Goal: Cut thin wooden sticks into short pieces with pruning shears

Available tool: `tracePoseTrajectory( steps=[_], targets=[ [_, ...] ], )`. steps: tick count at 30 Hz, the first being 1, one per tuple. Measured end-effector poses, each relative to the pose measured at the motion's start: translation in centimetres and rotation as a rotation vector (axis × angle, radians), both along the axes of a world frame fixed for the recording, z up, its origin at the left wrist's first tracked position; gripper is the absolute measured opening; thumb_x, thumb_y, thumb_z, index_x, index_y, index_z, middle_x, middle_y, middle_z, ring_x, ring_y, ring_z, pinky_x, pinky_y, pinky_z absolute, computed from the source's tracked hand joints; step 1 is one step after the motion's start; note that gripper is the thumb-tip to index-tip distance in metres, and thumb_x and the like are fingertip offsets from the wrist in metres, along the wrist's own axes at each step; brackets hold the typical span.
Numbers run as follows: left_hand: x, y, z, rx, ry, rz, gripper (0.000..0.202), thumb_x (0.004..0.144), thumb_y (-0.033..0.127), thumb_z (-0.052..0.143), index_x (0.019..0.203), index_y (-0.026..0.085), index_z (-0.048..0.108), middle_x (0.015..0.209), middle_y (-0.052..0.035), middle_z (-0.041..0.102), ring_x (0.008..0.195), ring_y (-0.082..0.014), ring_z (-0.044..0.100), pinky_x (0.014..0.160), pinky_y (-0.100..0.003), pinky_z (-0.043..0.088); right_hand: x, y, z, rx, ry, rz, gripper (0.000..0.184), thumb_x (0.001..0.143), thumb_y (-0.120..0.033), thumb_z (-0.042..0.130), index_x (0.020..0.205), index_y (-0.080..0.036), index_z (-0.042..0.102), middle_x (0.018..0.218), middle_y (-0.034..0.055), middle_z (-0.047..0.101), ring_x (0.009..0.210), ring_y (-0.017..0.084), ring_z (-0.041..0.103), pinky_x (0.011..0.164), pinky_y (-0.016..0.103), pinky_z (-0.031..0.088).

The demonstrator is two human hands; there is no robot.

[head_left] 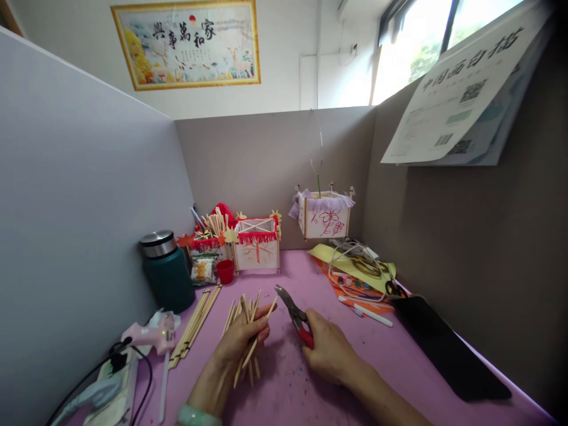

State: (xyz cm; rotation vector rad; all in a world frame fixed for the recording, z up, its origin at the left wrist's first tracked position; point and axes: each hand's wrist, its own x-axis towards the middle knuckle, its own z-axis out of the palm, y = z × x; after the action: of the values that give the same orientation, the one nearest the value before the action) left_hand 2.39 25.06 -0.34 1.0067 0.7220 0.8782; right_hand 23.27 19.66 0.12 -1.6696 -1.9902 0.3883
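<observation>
My left hand [246, 336] is closed around a loose bunch of thin wooden sticks [251, 364], their ends poking out above and below the fingers. One stick leans up to the right, its tip near the jaws of the pliers. In my right hand [331, 349] is a pair of pliers [290, 307] with red handles, gripped with its metal jaws pointing up and left. A small gap shows between the jaws and the sticks. The palm side of my right hand is hidden.
Left stand a teal flask [167, 278], a pink glue gun [153, 334] with a cable, and longer banded sticks [195, 325]. Decorated paper lanterns [256, 251] and a red cup [225, 271] stand behind; another lantern [327, 219] hangs. Right lie a black tablet [450, 346] and white pens [373, 315].
</observation>
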Motion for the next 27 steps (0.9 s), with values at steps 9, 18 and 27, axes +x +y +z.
tracePoseTrajectory(
  steps=[9, 18, 27],
  targets=[
    [0.0, 0.4, 0.3, -0.113, 0.022, 0.003, 0.066, 0.066, 0.03, 0.069, 0.124, 0.007, 0.049, 0.043, 0.0074, 0.046, 0.029, -0.0033, 0.024, 0.032, -0.018, 0.008, 0.1, 1.5, -1.1, -0.094, -0.01, -0.056, 0.012, 0.068, -0.019, 0.052, 0.078, -0.02, 0.045, 0.072, 0.0026, 0.061, 0.061, 0.015, 0.052, 0.053, 0.024, 0.022],
    [-0.3, -0.2, 1.1, -0.126, -0.061, -0.046, 0.06, 0.071, 0.025, 0.062, 0.128, 0.009, 0.046, 0.044, 0.008, 0.046, 0.027, -0.0025, 0.017, 0.031, -0.018, 0.008, 0.1, 0.2, -0.2, -0.03, 0.078, 0.01, 0.023, 0.07, -0.02, 0.053, 0.093, -0.02, 0.047, 0.082, 0.0014, 0.058, 0.069, 0.015, 0.052, 0.059, 0.024, 0.027],
    [0.3, -0.4, 0.7, -0.006, -0.011, 0.035, 0.071, 0.064, 0.029, 0.072, 0.127, 0.006, 0.05, 0.043, 0.005, 0.047, 0.036, -0.0048, 0.034, 0.038, -0.018, 0.015, 0.1, -0.3, 0.3, 0.0, 0.02, 0.05, 0.034, 0.067, -0.02, 0.054, 0.1, -0.019, 0.048, 0.1, 0.0078, 0.058, 0.089, 0.022, 0.054, 0.07, 0.027, 0.032]
  ],
)
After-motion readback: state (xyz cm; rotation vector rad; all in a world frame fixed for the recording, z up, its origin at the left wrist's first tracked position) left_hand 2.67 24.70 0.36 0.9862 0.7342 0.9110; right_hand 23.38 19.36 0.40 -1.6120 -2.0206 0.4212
